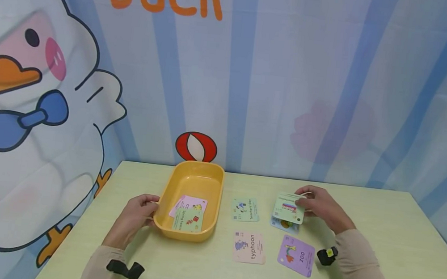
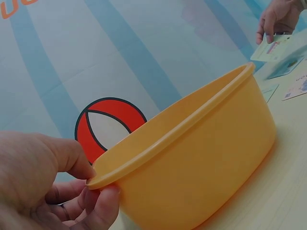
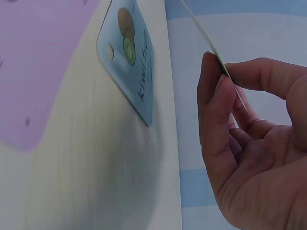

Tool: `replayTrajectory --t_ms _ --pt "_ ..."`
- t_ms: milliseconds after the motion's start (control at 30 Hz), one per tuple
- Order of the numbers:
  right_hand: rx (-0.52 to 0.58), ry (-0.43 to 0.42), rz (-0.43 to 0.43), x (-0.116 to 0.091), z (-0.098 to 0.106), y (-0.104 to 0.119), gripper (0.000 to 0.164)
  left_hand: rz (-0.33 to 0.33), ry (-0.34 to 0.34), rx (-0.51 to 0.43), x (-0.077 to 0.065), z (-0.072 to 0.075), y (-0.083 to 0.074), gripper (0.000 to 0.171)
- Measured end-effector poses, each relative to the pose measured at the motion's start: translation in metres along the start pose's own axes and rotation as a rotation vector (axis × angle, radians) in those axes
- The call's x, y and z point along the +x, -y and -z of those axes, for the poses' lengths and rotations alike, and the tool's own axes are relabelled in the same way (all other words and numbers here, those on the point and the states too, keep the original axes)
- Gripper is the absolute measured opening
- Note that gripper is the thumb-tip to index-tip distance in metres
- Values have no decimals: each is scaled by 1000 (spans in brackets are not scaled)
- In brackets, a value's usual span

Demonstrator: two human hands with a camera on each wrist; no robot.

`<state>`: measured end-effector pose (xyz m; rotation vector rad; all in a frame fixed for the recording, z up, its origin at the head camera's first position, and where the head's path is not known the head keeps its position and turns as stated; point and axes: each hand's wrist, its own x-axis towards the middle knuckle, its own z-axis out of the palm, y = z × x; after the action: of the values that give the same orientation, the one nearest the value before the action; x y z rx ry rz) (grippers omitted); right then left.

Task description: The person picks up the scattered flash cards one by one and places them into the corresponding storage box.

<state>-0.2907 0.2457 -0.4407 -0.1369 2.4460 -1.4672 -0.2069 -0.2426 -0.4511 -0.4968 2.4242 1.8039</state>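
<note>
My left hand (image 1: pixel 139 212) pinches the left rim of a yellow plastic basin (image 1: pixel 196 170), thumb on top and fingers below in the left wrist view. Inside the basin lie a green "Spring Festival" card (image 1: pixel 188 220) and pinkish purple cards (image 1: pixel 197 202). Over on the right, my right hand (image 1: pixel 322 205) pinches a light green card (image 1: pixel 288 208) between thumb and fingers, seen edge-on in the right wrist view. It is raised above a blue "kiwi fruit" card (image 3: pixel 129 57), which it partly covers in the head view.
Between the basin and my right hand lies a green "Teachers' Day" card (image 1: pixel 245 209). Nearer me are a pink "typhoon" card (image 1: pixel 250 247) and a purple "zoo" card (image 1: pixel 296 255). A printed duck curtain (image 1: pixel 268 94) hangs behind the table's back edge.
</note>
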Motion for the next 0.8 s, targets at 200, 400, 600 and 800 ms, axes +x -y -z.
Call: replayTrajectory --t_ms 200,400,600,800 --pt "4 4 12 5 -10 8 42 -13 0 -1 1 0 1 34" --pt "36 18 29 9 -18 13 42 -22 -1 -7 1 -1 1 34" --pt "49 29 55 13 -27 20 40 -32 -1 -11 0 -1 1 34" --pt "61 49 85 15 -37 28 37 -28 -3 -5 0 0 1 34"
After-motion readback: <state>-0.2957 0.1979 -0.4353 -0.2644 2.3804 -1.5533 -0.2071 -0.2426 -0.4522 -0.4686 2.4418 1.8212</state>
